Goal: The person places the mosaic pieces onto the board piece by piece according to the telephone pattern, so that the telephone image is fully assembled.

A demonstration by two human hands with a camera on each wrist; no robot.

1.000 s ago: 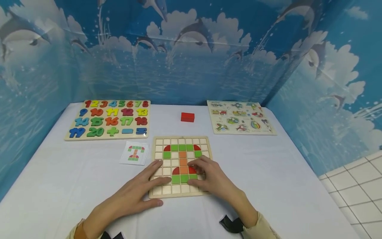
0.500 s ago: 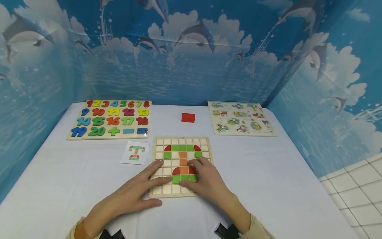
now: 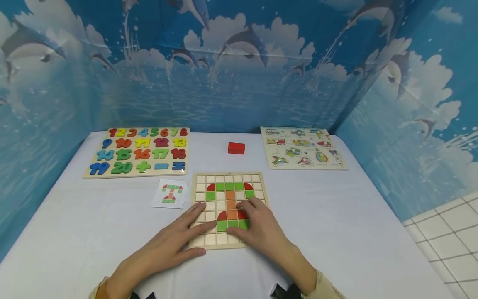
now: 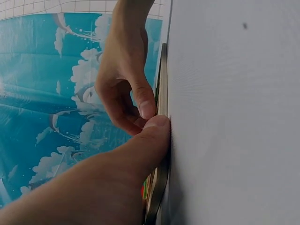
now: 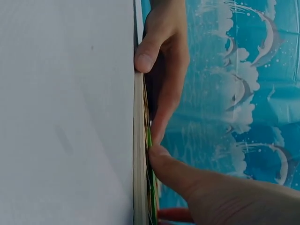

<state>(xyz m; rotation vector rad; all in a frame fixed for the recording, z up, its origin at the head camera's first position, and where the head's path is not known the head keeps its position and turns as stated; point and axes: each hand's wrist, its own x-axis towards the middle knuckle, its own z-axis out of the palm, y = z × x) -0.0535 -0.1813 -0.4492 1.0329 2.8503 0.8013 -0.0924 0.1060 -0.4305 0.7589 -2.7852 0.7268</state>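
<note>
A square wooden grid board (image 3: 210, 240) lies in front of me with flat tiles forming a figure: green tiles (image 3: 229, 186) and red rounded corners on top, an orange column (image 3: 231, 204), then red corners over a green row (image 3: 222, 226). My left hand (image 3: 179, 234) rests on the board's left side, fingers spread; its thumb (image 4: 157, 124) lies at the front edge. Bent over the lower right tiles is my right hand (image 3: 259, 220), its thumb at the green row and index fingertip beside the orange column. It partly hides the right red corner. In the right wrist view, its thumb (image 5: 164, 161) meets the tiles.
A card (image 3: 158, 201) printed with the same figure lies left of the board. Behind it sits a colourful number puzzle (image 3: 130, 175). A red block (image 3: 236, 148) stands at the back centre, and a picture puzzle (image 3: 310, 166) lies back right. Dolphin-printed curtains enclose the table.
My right thumb has shifted left along the green row, and the right wrist has moved slightly left and forward. The left hand stays nearly where it was; the tiles keep their places.
</note>
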